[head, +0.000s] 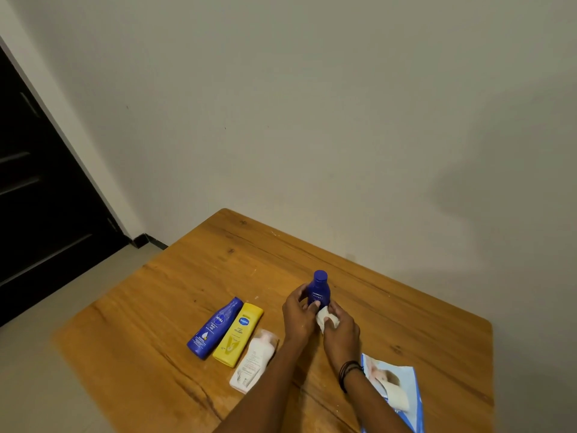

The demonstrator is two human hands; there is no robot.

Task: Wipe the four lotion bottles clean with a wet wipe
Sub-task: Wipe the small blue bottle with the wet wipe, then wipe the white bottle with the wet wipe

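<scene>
Wooden table (156, 292) against a plain wall, dark door at far left. Nearest, a blue wipes pack (394, 392) lies at the table's right, cut off by the frame's lower edge; its print is unreadable. Both forearms enter from below. Three bottles lie flat side by side: white (253, 360), label blurred, yellow (238, 334), then large blue (215, 328). Right hand (340, 334), cords at the wrist, is closed on a bunched wipe (326, 318) pressed to the base of a fourth, small blue bottle (318, 290). Left hand (299, 314) clasps that upright bottle; its lower part is hidden. Four bottles in all.
</scene>
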